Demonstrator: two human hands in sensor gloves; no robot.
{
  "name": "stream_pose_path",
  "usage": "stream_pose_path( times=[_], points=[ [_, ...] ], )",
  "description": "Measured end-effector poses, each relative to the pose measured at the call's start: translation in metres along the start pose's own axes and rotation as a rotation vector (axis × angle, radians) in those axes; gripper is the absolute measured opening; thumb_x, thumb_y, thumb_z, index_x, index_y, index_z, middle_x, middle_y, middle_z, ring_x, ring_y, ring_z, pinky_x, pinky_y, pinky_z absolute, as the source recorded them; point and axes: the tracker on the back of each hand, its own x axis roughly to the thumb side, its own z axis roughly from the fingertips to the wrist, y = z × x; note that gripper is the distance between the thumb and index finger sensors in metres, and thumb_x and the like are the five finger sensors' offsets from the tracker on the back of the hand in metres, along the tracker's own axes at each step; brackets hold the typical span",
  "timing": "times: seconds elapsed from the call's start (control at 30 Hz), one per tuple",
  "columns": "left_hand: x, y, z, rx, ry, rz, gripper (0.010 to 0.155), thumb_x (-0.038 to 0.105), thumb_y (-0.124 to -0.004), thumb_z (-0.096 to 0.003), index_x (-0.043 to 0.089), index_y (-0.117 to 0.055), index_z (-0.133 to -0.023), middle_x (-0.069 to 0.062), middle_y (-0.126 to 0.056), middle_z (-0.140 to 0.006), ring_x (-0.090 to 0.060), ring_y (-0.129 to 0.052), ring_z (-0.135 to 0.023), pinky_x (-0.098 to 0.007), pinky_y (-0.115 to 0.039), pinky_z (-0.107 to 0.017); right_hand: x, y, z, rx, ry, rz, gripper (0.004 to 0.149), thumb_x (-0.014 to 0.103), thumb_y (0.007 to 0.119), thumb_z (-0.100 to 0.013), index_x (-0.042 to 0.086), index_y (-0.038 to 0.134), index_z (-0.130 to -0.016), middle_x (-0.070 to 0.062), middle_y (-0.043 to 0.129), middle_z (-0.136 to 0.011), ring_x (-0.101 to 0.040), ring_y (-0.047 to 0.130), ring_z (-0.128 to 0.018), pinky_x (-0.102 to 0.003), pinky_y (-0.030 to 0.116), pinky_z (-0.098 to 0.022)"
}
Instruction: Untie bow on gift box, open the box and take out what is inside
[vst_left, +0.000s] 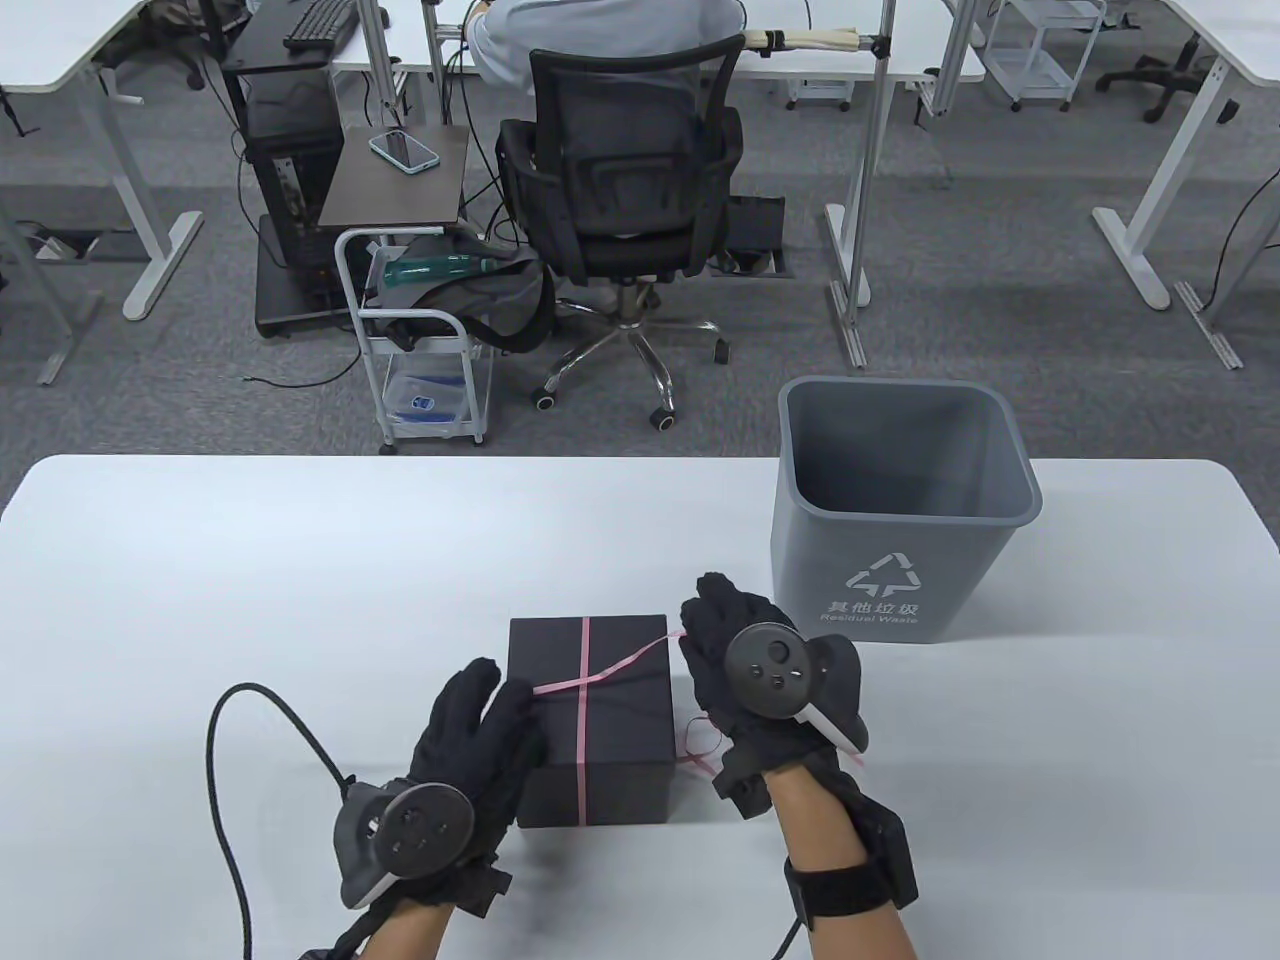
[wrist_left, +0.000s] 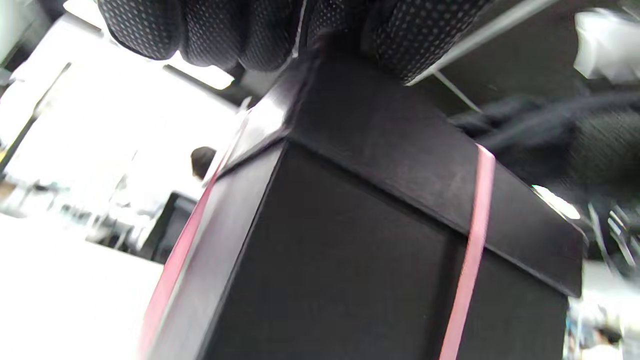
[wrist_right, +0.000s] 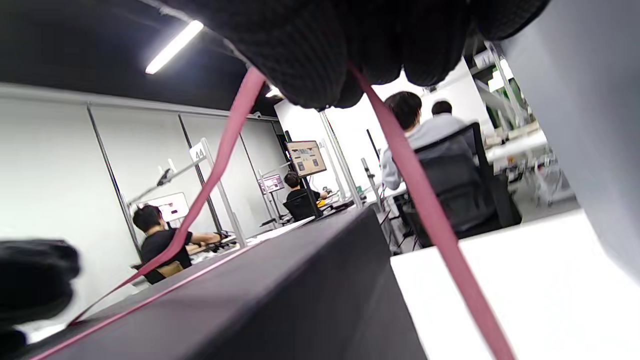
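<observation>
A black gift box (vst_left: 625, 735) stands on the white table (vst_left: 250, 580), its lid on and a thin pink ribbon (vst_left: 632, 660) wrapped round it. My left hand (vst_left: 508, 705) lies against the box's left top edge and pinches one ribbon end. My right hand (vst_left: 700, 622) hovers off the box's far right corner, pinching the other strand, which runs taut from the middle of the lid. A loose tail curls on the table under that hand. The left wrist view has my fingers (wrist_left: 225, 30) above the lid corner (wrist_left: 380, 130). From my right fingers (wrist_right: 310, 50) two ribbon strands (wrist_right: 425, 200) hang.
A grey waste bin (vst_left: 900, 560) stands on the table just right of and behind the right hand. A black cable (vst_left: 225, 760) loops at the left of the left hand. Beyond the table are an office chair (vst_left: 620, 180), a person seated there, and a small cart (vst_left: 425, 330).
</observation>
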Motion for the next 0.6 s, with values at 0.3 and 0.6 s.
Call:
stream_pose_path(
  times=[0.3, 0.6],
  points=[
    [0.020, 0.002, 0.002, -0.068, -0.077, -0.058, 0.041, 0.037, -0.079, -0.0598, 0.018, -0.087, -0.096, -0.012, -0.086, -0.106, -0.042, -0.082, -0.094, -0.055, -0.072, -0.070, 0.076, -0.018, -0.049, -0.120, -0.119, 0.469, 0.040, 0.021, 0.081, -0.061, 0.012, 0.075, -0.100, -0.015, 0.061, -0.112, -0.042, 0.069, -0.091, -0.061, 0.053, -0.073],
    [0.026, 0.000, 0.004, -0.068, -0.081, -0.093, 0.044, 0.039, -0.078, -0.0603, 0.014, -0.087, -0.096, -0.015, -0.087, -0.104, -0.044, -0.082, -0.093, -0.056, -0.073, -0.068, 0.129, -0.010, -0.114, -0.174, -0.119, 0.623, 0.040, 0.021, 0.079, -0.062, 0.014, 0.073, -0.101, -0.014, 0.059, -0.113, -0.041, 0.067, -0.093, -0.060, 0.050, -0.075]
  ],
)
